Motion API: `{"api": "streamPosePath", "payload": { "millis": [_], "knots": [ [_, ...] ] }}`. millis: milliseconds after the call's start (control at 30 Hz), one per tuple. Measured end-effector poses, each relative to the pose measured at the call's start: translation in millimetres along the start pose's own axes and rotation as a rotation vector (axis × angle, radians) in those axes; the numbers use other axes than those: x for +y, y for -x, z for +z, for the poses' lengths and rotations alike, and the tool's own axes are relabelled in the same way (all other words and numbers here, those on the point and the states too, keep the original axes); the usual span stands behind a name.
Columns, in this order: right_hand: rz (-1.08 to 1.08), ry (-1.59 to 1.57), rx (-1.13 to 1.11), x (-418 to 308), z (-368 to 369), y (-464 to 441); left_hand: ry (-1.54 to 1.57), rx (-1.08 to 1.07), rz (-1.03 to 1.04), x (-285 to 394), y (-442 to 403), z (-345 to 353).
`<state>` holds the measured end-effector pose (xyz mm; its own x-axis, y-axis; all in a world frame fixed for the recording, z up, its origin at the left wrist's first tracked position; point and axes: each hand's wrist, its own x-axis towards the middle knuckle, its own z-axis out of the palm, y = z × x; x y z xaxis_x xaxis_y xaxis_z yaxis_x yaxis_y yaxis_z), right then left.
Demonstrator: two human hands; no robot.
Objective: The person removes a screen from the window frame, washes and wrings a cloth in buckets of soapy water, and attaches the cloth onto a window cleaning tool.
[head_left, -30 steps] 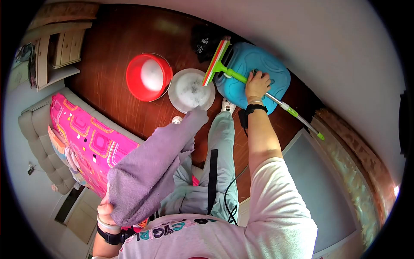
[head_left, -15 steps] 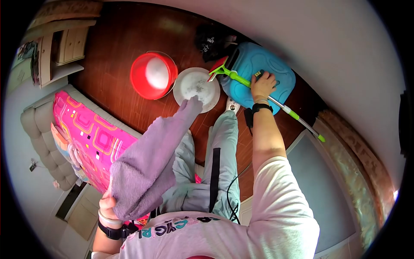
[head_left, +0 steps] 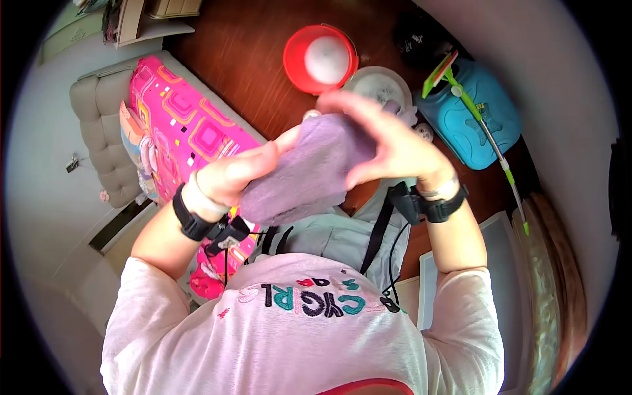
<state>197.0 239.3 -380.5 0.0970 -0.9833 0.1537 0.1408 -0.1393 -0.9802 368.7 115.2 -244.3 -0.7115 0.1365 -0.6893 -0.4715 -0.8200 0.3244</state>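
Note:
A purple fluffy cloth (head_left: 313,164) is bunched up in front of my chest, between both hands. My left hand (head_left: 240,172) grips its left side, with the fingers partly behind it. Curved round the right end of the cloth is my right hand (head_left: 388,141), thumb below and fingers above. A tail of the cloth shows beyond the right hand, near the white basin. To the right, a green squeegee (head_left: 469,102) with a long silver pole lies across a blue plastic stool-like box (head_left: 454,141), touched by neither hand.
On the wooden floor stand a red bucket (head_left: 296,62) with white suds and a pale basin (head_left: 401,85) beside it. A black bag (head_left: 421,39) lies by the wall. A bed with a pink patterned cover (head_left: 197,108) is at the left.
My right hand has left the squeegee on the blue box and come to the cloth. My left hand has risen with the cloth, which is now bunched. The view has shifted.

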Motion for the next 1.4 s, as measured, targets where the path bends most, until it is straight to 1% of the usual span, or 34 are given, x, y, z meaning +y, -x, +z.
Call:
{"api": "streamPosePath", "payload": {
  "millis": [33, 67, 100, 167, 200, 233, 300, 333, 367, 433, 467, 533, 633, 667, 700, 767, 800, 833, 900, 933, 1033, 1133, 1233, 1267, 1300, 1333, 1367, 1400],
  "knots": [
    [0.137, -0.112, -0.160, -9, 10, -16, -0.044, -0.069, -0.022, 10, 4, -15],
    [0.238, -0.191, -0.267, -4, 16, -26, -0.120, -0.053, -0.095, 23, 11, -36],
    [0.341, -0.270, -0.370, 4, 23, -34, -0.241, 0.013, -0.169, 44, 16, -43],
    [0.432, -0.664, 0.040, 8, 44, -37, -0.639, -0.030, -0.213, 75, 31, -91],
    [0.364, -1.042, 0.192, 5, 58, -46, -0.924, -0.112, -0.228, 92, 36, -117],
    [0.290, -1.148, 0.270, 0, 75, -60, -0.934, -0.112, -0.491, 102, 38, -153],
    [0.282, -1.229, 0.549, -14, 121, -97, -1.045, -0.282, -0.503, 120, 38, -188],
    [0.235, -1.217, 0.636, -14, 138, -114, -0.856, -0.409, -0.287, 116, 42, -217],
    [0.190, -1.237, 0.694, -13, 153, -128, -0.845, -0.394, -0.374, 127, 47, -245],
    [0.177, -1.306, 0.812, -7, 174, -154, -0.713, -0.462, -0.273, 155, 67, -256],
    [0.149, -1.328, 0.865, -8, 180, -170, -0.684, -0.455, -0.262, 166, 75, -264],
    [0.041, -1.371, 0.989, -24, 189, -180, -0.605, -0.435, -0.283, 168, 80, -272],
    [-0.196, -1.331, 1.095, -27, 187, -169, -0.979, -0.354, -0.600, 182, 75, -300],
    [-0.286, -1.278, 1.132, -28, 183, -164, -0.951, -0.408, -0.492, 182, 74, -303],
    [-0.288, -1.213, 1.225, -31, 180, -161, -0.960, -0.361, -0.473, 187, 73, -306],
    [-0.348, -1.219, 1.230, -26, 180, -155, -0.488, -0.273, -0.274, 184, 68, -298],
    [-0.339, -1.257, 1.270, -22, 181, -156, -0.372, -0.314, -0.240, 188, 57, -293],
    [-0.328, -1.296, 1.306, -17, 185, -162, -0.241, -0.237, -0.157, 187, 52, -283],
    [-0.372, -1.332, 1.254, -1, 191, -173, -0.159, -0.206, -0.168, 192, 32, -286],
    [-0.367, -1.355, 1.264, 4, 193, -179, -0.101, 0.046, 0.017, 182, 23, -277],
    [-0.384, -1.417, 1.257, 25, 199, -190, -0.160, 0.151, 0.107, 185, 9, -281],
    [-0.403, -1.443, 1.295, 43, 195, -199, -0.430, 0.243, 0.108, 191, -12, -294],
    [-0.377, -1.526, 1.324, 67, 187, -207, -0.866, 0.405, -0.024, 187, -44, -318],
    [-0.358, -1.547, 1.322, 77, 184, -212, -1.035, 0.343, -0.072, 185, -60, -334],
    [-0.343, -1.568, 1.322, 86, 182, -215, -1.189, 0.273, -0.135, 183, -69, -325],
    [-0.297, -1.601, 1.346, 95, 181, -232, -1.266, 0.094, -0.166, 185, -82, -335],
    [-0.233, -1.605, 1.440, 78, 172, -256, -1.333, -0.091, -0.197, 185, -98, -350],
    [-0.231, -1.577, 1.483, 96, 176, -269, -1.501, -0.310, -0.139, 180, -119, -370]
  ]
}}
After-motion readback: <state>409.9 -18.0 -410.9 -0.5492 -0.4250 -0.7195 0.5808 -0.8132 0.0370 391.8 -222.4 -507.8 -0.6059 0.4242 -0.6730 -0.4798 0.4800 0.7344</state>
